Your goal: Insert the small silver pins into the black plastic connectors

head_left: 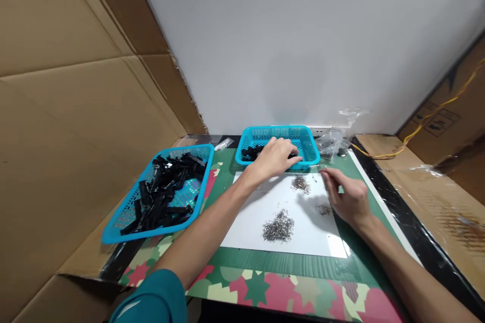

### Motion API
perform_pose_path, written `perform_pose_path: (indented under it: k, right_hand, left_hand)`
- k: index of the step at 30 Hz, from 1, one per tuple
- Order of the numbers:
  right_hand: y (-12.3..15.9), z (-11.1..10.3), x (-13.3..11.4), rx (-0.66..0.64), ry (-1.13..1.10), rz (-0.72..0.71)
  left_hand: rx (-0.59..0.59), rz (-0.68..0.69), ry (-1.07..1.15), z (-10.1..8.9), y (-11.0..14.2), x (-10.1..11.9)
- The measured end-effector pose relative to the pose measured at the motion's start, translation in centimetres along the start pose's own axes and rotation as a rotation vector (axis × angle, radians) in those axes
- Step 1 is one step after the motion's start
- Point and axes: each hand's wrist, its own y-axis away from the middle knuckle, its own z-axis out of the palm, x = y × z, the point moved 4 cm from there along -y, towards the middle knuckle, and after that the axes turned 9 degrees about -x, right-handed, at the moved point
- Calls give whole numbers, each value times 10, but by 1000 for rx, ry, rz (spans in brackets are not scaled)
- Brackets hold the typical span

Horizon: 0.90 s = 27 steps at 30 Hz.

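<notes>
My left hand (pixel 275 158) reaches into the small blue basket (pixel 307 137) at the back, its fingers curled down over the black plastic pieces (pixel 250 152) inside; what they grip is hidden. My right hand (pixel 346 196) hovers over the right side of a white sheet (pixel 250 219), fingers pinched together near a small heap of tiny metal parts (pixel 323 208). Two more heaps of metal parts lie on the sheet, one large at the front (pixel 279 225) and one smaller near the basket (pixel 300 183).
A larger blue basket (pixel 113 232) full of black plastic pieces (pixel 164 195) stands at the left. A crumpled clear plastic bag (pixel 331 144) lies behind right. Cardboard walls flank both sides; a yellow cable (pixel 413 133) runs along the right. A patterned mat (pixel 265 285) covers the table.
</notes>
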Motion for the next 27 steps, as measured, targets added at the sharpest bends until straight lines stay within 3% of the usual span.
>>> perform_pose_path:
  k: [5, 9, 11, 13, 17, 23, 27]
  right_hand:
    - [5, -1, 14, -19, 66, 48]
    - [7, 4, 13, -131, 98, -5]
    - [8, 8, 13, -177, 116, -50]
    - [10, 12, 16, -221, 127, -42]
    - [12, 19, 29, -361, 110, 108]
    - [5, 16, 43, -516, -153, 315]
    - [5, 19, 43, -789, -368, 389]
  left_hand:
    - [143, -125, 69, -25, 44, -16]
    - [370, -407, 48, -57, 109, -68]
    - [402, -598, -80, -71, 145, -101]
    - [253, -745, -228, -77, 174, -132]
    - [83, -716, -262, -79, 201, -165]
    - [-140, -562, -313, -65, 193, -184]
    - [-255, -507, -363, -63, 181, -196]
